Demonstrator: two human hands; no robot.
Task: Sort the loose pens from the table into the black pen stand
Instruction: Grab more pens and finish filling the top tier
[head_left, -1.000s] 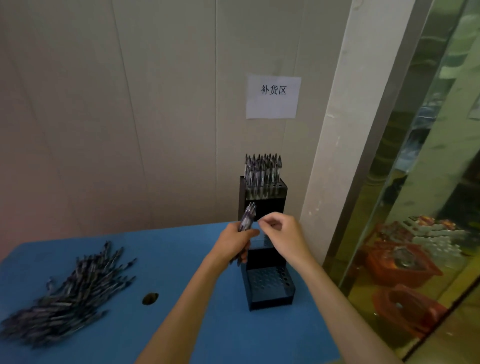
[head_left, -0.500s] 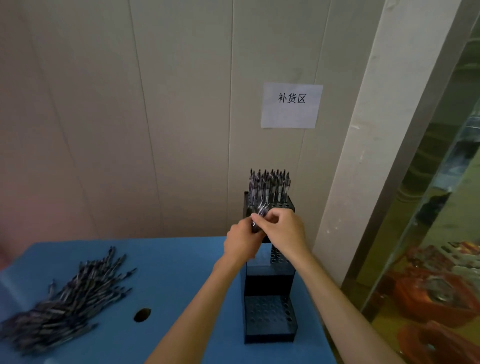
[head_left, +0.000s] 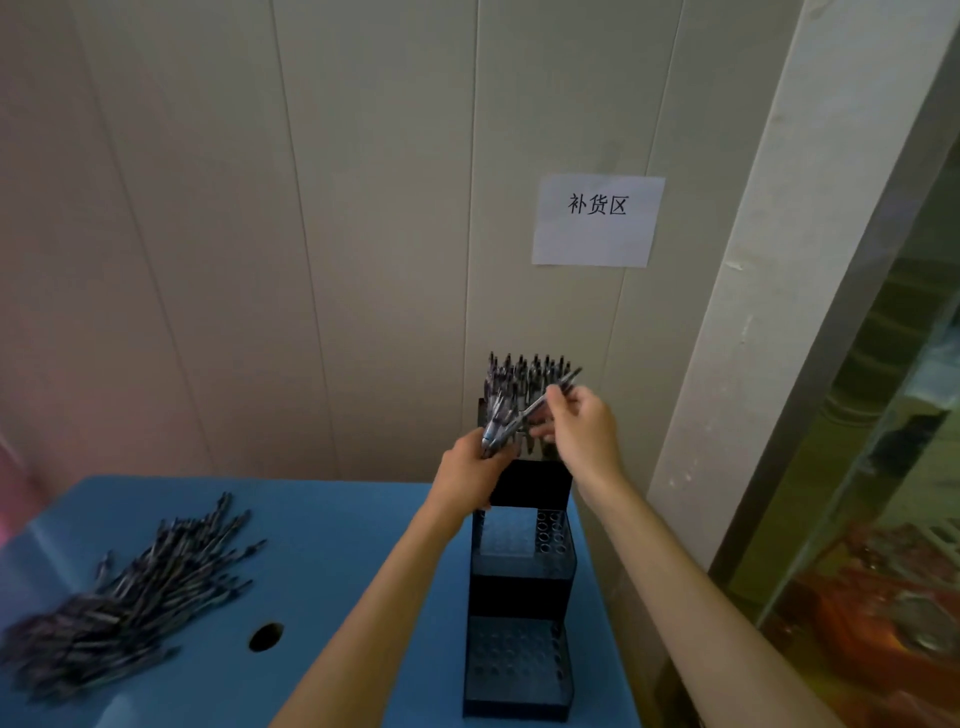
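At the top tier of the black pen stand (head_left: 519, 582), a single pen (head_left: 545, 401) is pinched between thumb and fingers of the right hand (head_left: 584, 434). It lies tilted, its upper end pointing toward two o'clock past the fingertips and its lower end running down toward eight o'clock into the bundle of pens (head_left: 496, 434) that the left hand (head_left: 470, 475) grips with curled fingers. The pinch sits on the pen's upper half; the lower end looks to touch the bundle, though blur keeps me from telling whether it has come free of it.

Directly behind both hands, at twelve o'clock from the bundle, the top tier is packed with upright pens (head_left: 530, 371), so that level looks close to full. Below the hands, the middle tier shows open holes along its right side and a pale patch on its left that I cannot make out, and the lowest tier, at six o'clock, shows only open holes.

Far off at eight o'clock from the stand, a large heap of loose pens (head_left: 124, 597) lies on the blue table (head_left: 337, 561), well apart from the stand. Judging by that heap and the two open tiers, most of the sorting is left to do; roughly one tier is done.
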